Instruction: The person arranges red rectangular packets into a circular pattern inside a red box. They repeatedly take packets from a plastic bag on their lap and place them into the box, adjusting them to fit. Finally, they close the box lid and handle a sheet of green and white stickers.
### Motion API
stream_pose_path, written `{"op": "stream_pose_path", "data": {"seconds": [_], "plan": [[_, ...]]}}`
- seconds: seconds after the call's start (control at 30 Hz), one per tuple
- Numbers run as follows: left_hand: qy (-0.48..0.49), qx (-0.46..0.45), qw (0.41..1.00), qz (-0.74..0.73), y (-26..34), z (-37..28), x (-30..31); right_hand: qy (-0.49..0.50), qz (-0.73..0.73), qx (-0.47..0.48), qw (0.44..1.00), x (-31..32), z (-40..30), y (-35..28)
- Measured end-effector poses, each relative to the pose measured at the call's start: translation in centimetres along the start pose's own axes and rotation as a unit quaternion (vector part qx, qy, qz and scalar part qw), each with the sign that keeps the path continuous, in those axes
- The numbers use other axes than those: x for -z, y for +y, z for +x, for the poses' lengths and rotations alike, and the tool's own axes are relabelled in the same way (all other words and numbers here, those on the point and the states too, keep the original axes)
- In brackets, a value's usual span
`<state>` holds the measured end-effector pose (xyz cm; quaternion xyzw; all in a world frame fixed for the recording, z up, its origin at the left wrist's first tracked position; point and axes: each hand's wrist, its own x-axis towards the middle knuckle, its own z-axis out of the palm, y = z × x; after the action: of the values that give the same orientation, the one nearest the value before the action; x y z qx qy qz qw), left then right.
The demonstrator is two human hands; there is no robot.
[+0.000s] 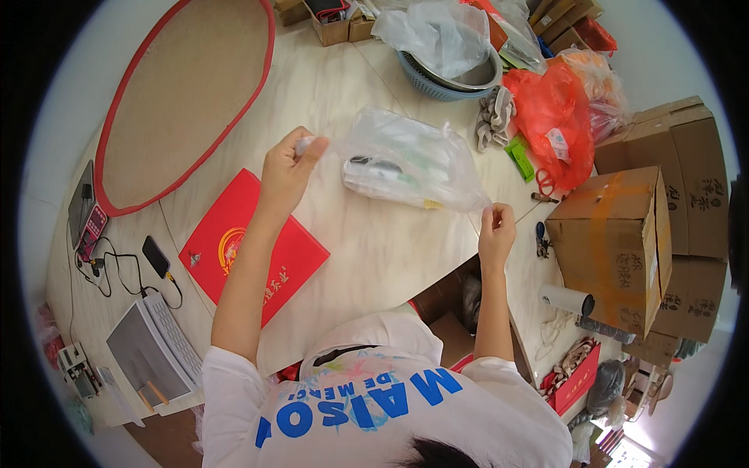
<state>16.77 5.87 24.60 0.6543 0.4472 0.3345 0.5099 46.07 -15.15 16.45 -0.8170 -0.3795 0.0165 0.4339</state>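
Observation:
A clear plastic bag [409,158] with white and green packets and something dark inside lies on the marble-patterned table [363,257] in front of me. My left hand [295,167] pinches a gathered end of the bag between thumb and fingers, at its left side. On the other side, my right hand [497,231] grips the bag's lower right corner. The plastic is drawn out between both hands. Under my left forearm lies a flat red box [298,245] with gold printing.
At the left are a large red-rimmed oval tray [266,58], a phone [155,257] and a laptop [155,345]. A blue colander [433,88], grey gloves [495,117], red scissors [545,182], a red plastic bag [556,117], a tumbler [564,299] and cardboard boxes [597,251] stand or lie right.

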Motion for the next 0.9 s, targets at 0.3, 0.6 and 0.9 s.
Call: {"op": "stream_pose_path", "data": {"seconds": [0.3, 0.6, 0.9], "plan": [[0.025, -0.107, 0.986, -0.125, 2.0, -2.0, -0.4, -0.096, 0.130, 0.287, 0.944, -7.3, 2.7, -13.2], [0.063, -0.395, 0.897, 0.190, 3.2, -4.2, 2.1, -0.262, -0.210, 0.020, 0.942, -11.1, 4.6, 5.2], [0.059, -0.349, 0.922, 0.160, 1.2, -1.4, -0.6, -0.361, -0.301, -0.008, 0.882, -16.2, 11.4, 3.5]]}}
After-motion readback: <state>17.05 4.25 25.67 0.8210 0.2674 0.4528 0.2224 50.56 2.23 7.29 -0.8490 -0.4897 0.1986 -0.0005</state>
